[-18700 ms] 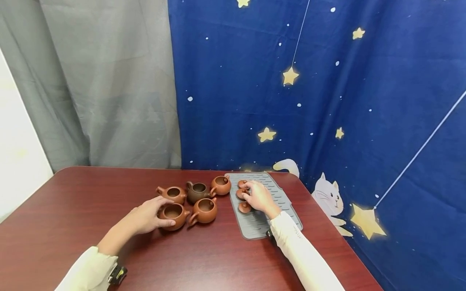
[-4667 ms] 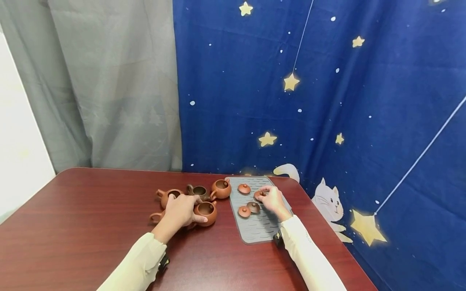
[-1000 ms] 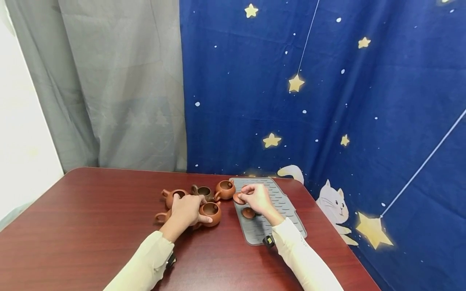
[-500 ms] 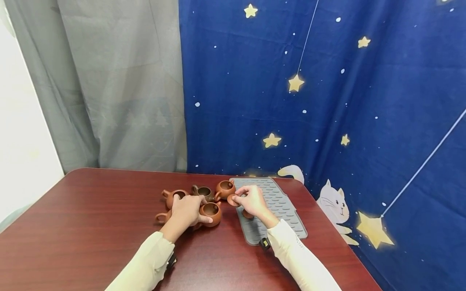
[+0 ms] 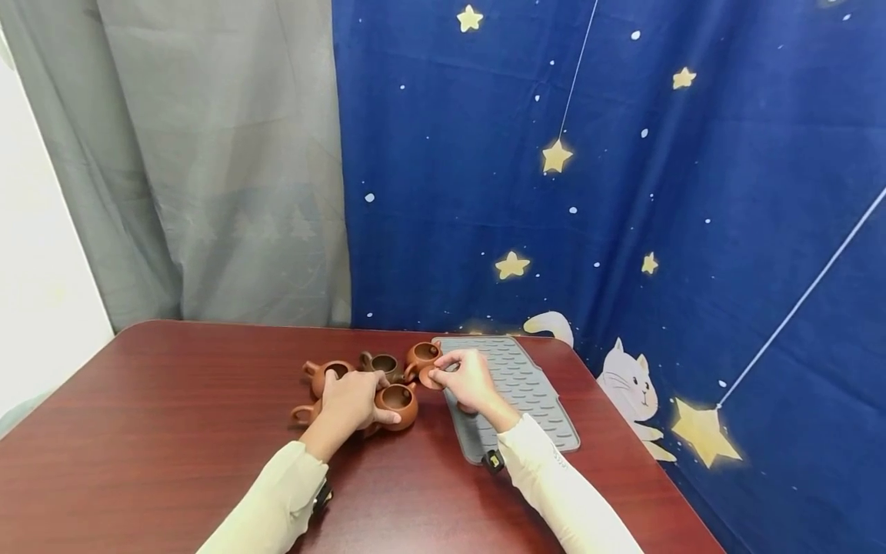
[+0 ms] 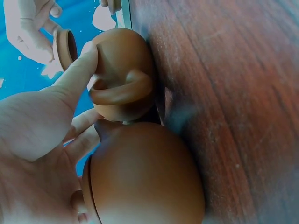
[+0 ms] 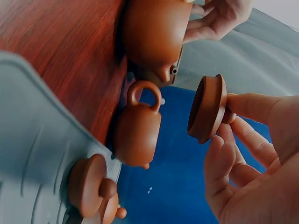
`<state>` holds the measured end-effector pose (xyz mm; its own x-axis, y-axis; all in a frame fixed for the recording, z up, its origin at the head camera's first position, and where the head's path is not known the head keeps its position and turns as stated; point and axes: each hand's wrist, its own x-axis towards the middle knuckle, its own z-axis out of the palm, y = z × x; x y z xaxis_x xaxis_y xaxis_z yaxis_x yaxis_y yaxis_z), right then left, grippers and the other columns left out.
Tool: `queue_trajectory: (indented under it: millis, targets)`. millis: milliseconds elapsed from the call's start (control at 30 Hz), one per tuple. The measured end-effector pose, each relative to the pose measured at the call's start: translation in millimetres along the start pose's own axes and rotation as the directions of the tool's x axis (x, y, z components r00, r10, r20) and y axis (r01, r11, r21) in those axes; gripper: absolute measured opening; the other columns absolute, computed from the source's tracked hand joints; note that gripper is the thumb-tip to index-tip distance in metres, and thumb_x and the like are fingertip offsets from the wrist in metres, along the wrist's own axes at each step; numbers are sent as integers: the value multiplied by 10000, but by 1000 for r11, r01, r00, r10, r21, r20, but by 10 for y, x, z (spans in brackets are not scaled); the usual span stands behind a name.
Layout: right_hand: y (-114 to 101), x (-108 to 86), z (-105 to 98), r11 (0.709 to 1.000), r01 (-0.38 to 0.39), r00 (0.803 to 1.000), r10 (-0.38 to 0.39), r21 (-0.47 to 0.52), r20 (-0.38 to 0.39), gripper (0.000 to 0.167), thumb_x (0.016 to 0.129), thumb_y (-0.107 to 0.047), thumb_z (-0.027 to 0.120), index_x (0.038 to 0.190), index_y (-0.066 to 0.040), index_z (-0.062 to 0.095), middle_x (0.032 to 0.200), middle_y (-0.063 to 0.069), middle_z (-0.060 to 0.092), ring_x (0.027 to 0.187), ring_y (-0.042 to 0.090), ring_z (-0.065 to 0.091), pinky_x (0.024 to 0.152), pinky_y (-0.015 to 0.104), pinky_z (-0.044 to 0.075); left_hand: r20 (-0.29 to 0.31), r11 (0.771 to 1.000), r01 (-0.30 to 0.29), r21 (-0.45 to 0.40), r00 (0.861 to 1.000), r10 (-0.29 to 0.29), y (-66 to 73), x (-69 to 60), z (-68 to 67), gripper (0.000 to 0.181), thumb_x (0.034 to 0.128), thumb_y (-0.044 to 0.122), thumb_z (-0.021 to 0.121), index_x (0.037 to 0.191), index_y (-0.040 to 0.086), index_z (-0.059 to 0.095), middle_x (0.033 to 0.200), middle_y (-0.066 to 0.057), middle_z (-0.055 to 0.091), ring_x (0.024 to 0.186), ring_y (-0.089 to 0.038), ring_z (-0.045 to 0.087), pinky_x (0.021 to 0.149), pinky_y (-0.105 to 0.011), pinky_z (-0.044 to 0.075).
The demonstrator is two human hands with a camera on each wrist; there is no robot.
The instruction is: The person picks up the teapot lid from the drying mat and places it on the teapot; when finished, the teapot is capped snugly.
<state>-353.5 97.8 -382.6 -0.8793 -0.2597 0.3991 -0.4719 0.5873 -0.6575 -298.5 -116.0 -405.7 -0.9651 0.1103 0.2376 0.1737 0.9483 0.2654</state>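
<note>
My right hand (image 5: 472,383) pinches a reddish-brown lid (image 7: 208,109) by its knob, its hollow side facing away from the palm. In the head view this lid (image 5: 428,377) hangs beside the back right teapot (image 5: 422,352) and above the front right teapot (image 5: 396,398). The thumb of my left hand (image 5: 348,402) touches the front right teapot; in the left wrist view it lies at that pot's rim (image 6: 124,60), the other fingers extended. Under my left hand, the front left teapot (image 6: 145,177) wears a lid and is partly hidden in the head view.
A dark teapot (image 5: 383,366) and another brown one (image 5: 320,377) stand behind my left hand. The grey mat (image 5: 533,400) lies on the right of the table (image 5: 208,431), with lids (image 7: 88,186) partly hidden by my right hand. Curtains hang behind.
My right hand has carried the lid leftward from the mat's edge to the teapots. Since the oldest frame, the front left teapot has gained a lid and my left hand has moved right.
</note>
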Motion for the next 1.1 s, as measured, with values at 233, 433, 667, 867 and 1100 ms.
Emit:
queue_trajectory:
  millis: [233, 433, 667, 867, 1100]
  targets:
    - [-72, 6, 72, 999, 49, 999, -49, 2, 11, 90, 797, -124, 820, 874, -94, 783, 788, -22, 716, 589, 99, 585, 545, 232, 458, -5, 1000, 4, 13, 1000, -4, -16, 1, -16, 566, 618, 591, 858, 1020, 227, 696, 926, 1, 723, 872, -249, 649, 820, -533, 320]
    - [-102, -27, 110, 997, 78, 996, -78, 4, 35, 80, 803, -103, 816, 868, -82, 774, 775, -19, 711, 618, 144, 605, 544, 217, 460, -2, 1000, 4, 6, 1000, -4, -12, 5, -5, 588, 614, 604, 854, 1035, 222, 702, 939, -20, 726, 857, -280, 657, 805, -521, 320]
    - [-141, -65, 156, 997, 69, 995, -71, 33, 69, 77, 795, -116, 829, 820, -79, 767, 797, 3, 719, 717, 198, 671, 599, 222, 501, -11, 1000, -16, 17, 1000, 16, -8, 3, -7, 581, 630, 608, 845, 1035, 216, 708, 935, -20, 729, 864, -273, 658, 809, -533, 328]
    - [-150, -62, 206, 997, 64, 995, -67, 36, 80, 92, 790, -128, 837, 813, -81, 761, 781, -13, 712, 688, 84, 629, 614, 223, 502, -5, 1000, -9, 16, 1000, 9, -12, 6, -13, 575, 631, 618, 841, 1024, 222, 703, 930, -24, 726, 865, -285, 662, 807, -543, 333]
    - [-162, -43, 283, 996, 82, 993, -84, 21, 85, 95, 784, -154, 848, 813, -108, 770, 777, -45, 712, 685, 36, 615, 632, 221, 502, 31, 997, 2, 71, 1000, -5, -31, 3, 1, 572, 647, 664, 794, 990, 219, 687, 822, -18, 679, 855, -281, 647, 787, -533, 341]
